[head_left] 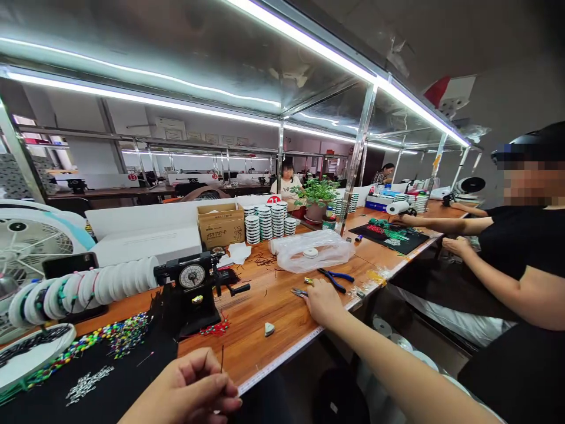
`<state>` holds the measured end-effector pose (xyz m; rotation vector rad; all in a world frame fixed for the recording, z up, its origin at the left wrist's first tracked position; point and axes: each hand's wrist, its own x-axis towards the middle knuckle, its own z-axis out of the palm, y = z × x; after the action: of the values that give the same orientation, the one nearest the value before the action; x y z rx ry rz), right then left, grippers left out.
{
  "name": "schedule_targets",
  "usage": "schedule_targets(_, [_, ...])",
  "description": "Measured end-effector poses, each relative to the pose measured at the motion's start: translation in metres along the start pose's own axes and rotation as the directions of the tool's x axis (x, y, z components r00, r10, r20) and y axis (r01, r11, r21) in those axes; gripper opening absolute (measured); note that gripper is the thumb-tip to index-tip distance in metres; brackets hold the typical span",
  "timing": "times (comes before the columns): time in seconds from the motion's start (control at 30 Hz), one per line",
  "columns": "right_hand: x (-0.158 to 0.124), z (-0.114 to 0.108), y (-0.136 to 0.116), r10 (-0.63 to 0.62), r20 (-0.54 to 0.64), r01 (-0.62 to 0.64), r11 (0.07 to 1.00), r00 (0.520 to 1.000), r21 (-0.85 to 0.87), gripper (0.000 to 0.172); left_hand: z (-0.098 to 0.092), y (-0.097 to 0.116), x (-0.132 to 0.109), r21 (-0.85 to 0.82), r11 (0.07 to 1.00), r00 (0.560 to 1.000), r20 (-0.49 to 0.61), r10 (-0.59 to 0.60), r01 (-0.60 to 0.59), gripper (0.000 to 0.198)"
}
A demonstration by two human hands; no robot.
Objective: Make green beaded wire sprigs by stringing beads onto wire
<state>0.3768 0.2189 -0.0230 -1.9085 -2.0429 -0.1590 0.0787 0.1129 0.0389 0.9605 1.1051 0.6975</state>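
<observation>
My left hand (194,386) is in the lower middle, its thumb and fingers pinched on a short thin dark wire (222,358) that stands up from the fingertips. My right hand (324,303) rests on the wooden table, fingers closed over a small tool with silver pointed tips (299,292), perhaps snips; its handle is mostly hidden by the fingers. A small yellow piece (309,281) shows beside these fingers. Just beyond lie blue-handled pliers (338,277). Between the hands sits a small whitish wedge-shaped piece (269,329).
A black hand-crank winder (192,282) carries a row of white spools (110,285). Colourful ball-headed pins (128,335) lie on a black mat (119,394). Farther back are a carton (220,227), stacked spools (267,221), a plastic bag (313,253) and a potted plant (318,200). A co-worker (525,253) sits at right.
</observation>
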Motion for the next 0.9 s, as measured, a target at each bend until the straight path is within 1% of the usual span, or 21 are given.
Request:
schedule_targets(0.07, [-0.001,0.003,-0.007,-0.014,-0.018,0.015,0.998,1.000,0.056,0.020,0.003,0.007,0.010,0.043,0.999,1.000,-0.002,0.025,-0.025,0.036])
schedule_targets(0.13, [-0.001,0.000,-0.016,-0.018,-0.036,0.023,0.990,0.999,0.136,0.023,0.005,0.014,0.020,0.059,0.997,0.998,-0.004,0.057,-0.057,0.035])
schedule_targets(0.2, [-0.005,-0.009,-0.031,-0.034,-0.059,0.046,0.974,0.998,0.220,0.025,0.009,0.021,0.028,0.066,0.994,0.997,0.010,0.082,-0.083,0.030])
schedule_targets(0.23, [-0.009,-0.015,-0.041,-0.056,-0.062,0.071,0.956,0.996,0.285,0.025,0.011,0.024,0.031,0.074,0.993,0.996,0.036,0.085,-0.087,0.028])
schedule_targets(0.27, [-0.015,-0.022,-0.053,-0.097,-0.043,0.106,0.914,0.994,0.393,0.024,0.013,0.027,0.034,0.082,0.993,0.994,0.069,0.084,-0.090,0.026])
schedule_targets(0.3, [-0.021,-0.028,-0.064,-0.159,-0.003,0.136,0.833,0.987,0.536,0.022,0.015,0.029,0.037,0.092,0.991,0.991,0.107,0.082,-0.092,0.025])
schedule_targets(0.33, [-0.027,-0.034,-0.076,-0.245,0.047,0.137,0.681,0.968,0.719,0.021,0.017,0.030,0.039,0.106,0.990,0.987,0.145,0.077,-0.092,0.025])
schedule_targets(0.37, [-0.032,-0.040,-0.086,-0.327,0.075,0.104,0.497,0.942,0.862,0.022,0.020,0.031,0.041,0.119,0.988,0.982,0.173,0.073,-0.094,0.025])
schedule_targets(0.4, [-0.037,-0.044,-0.094,-0.382,0.074,0.052,0.309,0.921,0.950,0.022,0.022,0.031,0.043,0.130,0.987,0.980,0.185,0.073,-0.098,0.026])
schedule_targets(0.43, [-0.040,-0.046,-0.101,-0.395,0.059,0.008,0.165,0.917,0.986,0.022,0.024,0.031,0.044,0.132,0.986,0.979,0.189,0.077,-0.103,0.026])
schedule_targets(0.47, [-0.041,-0.047,-0.105,-0.364,0.040,-0.007,0.092,0.931,0.996,0.023,0.025,0.030,0.045,0.124,0.986,0.978,0.192,0.087,-0.112,0.027])
schedule_targets(0.5, [-0.042,-0.047,-0.107,-0.307,0.021,-0.003,0.059,0.951,0.998,0.025,0.026,0.028,0.046,0.104,0.987,0.975,0.196,0.104,-0.126,0.027])
schedule_targets(0.53, [-0.041,-0.045,-0.108,-0.250,0.008,0.004,0.050,0.968,0.999,0.026,0.027,0.026,0.047,0.074,0.987,0.972,0.199,0.128,-0.145,0.026])
schedule_targets(0.6, [-0.039,-0.041,-0.107,-0.181,0.010,0.001,0.060,0.983,0.998,0.027,0.027,0.023,0.049,0.006,0.983,0.962,0.209,0.176,-0.181,0.023])
schedule_targets(0.67, [-0.038,-0.036,-0.105,-0.158,0.019,-0.005,0.091,0.987,0.996,0.028,0.027,0.020,0.051,-0.049,0.978,0.955,0.212,0.207,-0.201,0.021])
schedule_targets(0.7, [-0.038,-0.035,-0.103,-0.151,0.016,0.003,0.127,0.988,0.992,0.030,0.026,0.019,0.053,-0.068,0.975,0.954,0.204,0.220,-0.210,0.020])
schedule_targets(0.73, [-0.039,-0.034,-0.101,-0.146,0.005,0.022,0.185,0.989,0.982,0.032,0.026,0.018,0.054,-0.083,0.971,0.953,0.191,0.234,-0.222,0.020])
schedule_targets(0.8, [-0.043,-0.033,-0.097,-0.143,-0.033,0.082,0.349,0.989,0.933,0.036,0.026,0.019,0.055,-0.108,0.963,0.954,0.148,0.261,-0.247,0.019])
schedule_targets(0.87, [-0.047,-0.032,-0.092,-0.162,-0.047,0.126,0.524,0.986,0.842,0.040,0.025,0.021,0.056,-0.126,0.957,0.955,0.105,0.277,-0.263,0.018])
schedule_targets(0.9, [-0.049,-0.032,-0.090,-0.173,-0.041,0.138,0.597,0.984,0.790,0.042,0.026,0.022,0.057,-0.132,0.955,0.957,0.087,0.278,-0.266,0.018])
